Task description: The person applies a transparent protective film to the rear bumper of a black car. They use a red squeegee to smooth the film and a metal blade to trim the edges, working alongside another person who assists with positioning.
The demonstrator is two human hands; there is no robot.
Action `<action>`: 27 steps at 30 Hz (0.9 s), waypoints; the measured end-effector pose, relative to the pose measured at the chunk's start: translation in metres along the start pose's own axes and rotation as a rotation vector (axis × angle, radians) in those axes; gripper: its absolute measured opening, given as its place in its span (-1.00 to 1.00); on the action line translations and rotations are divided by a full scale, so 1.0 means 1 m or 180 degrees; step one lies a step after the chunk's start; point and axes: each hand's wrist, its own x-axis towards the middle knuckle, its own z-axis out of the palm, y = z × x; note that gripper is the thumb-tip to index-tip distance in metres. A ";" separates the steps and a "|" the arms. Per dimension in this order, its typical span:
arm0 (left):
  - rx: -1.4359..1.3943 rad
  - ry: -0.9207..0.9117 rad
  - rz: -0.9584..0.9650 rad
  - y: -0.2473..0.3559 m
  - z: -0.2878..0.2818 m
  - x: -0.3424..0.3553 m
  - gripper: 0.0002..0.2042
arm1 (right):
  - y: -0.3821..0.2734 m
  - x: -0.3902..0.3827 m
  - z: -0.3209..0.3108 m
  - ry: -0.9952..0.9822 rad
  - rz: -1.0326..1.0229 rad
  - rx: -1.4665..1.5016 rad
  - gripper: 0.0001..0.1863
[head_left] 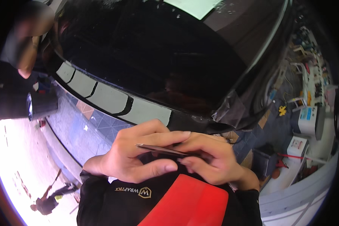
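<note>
My right hand (214, 158) pinches a thin, slim metal tool (162, 149) with a narrow tip, held level in front of my chest. Its exact kind does not show. My left hand (139, 150) is around the tip end, thumb apart below it and fingers stretched above, the fingertips meeting my right hand. Just beyond both hands is a glossy black car panel (139, 64). Loose, crumpled clear film (229, 111) hangs at its near right corner. Below my hands, a red panel (192, 199) lies against my black top.
At the far left a person (26, 49) stands close to the car. Another person (47, 201) is farther off on the bright ground. Along the right wall are a light machine box (308, 119), a white box (297, 146), a dark bin (264, 161) and a cluttered bench (307, 75).
</note>
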 end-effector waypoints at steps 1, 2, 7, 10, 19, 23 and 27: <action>0.0089 0.0045 0.0275 -0.003 -0.008 0.003 -0.58 | 0.004 0.009 0.015 -0.0036 0.0097 0.0292 -0.69; 0.0145 0.0109 0.0657 -0.006 -0.021 0.006 -0.63 | 0.007 0.021 0.026 -0.0120 0.0208 0.0529 -0.61; -0.1427 0.0664 0.0528 0.015 -0.078 0.015 -0.55 | -0.034 0.014 0.037 0.1238 -0.1410 -0.1351 -0.50; 0.0583 0.0209 0.0364 0.046 -0.112 0.056 -0.62 | -0.061 0.002 0.043 0.0670 -0.1642 -0.2259 -0.57; 0.3431 -0.2156 0.0870 0.005 -0.051 0.184 -0.72 | -0.048 0.003 0.066 0.1332 -0.0615 -0.4136 -0.57; 0.3452 -0.2313 0.0915 0.008 -0.034 0.196 -0.64 | -0.039 -0.010 0.053 0.1705 0.0439 -0.4641 -0.52; 0.3422 -0.2624 0.1262 0.004 -0.019 0.197 -0.56 | -0.041 -0.004 0.040 0.1640 0.0777 -0.4659 -0.53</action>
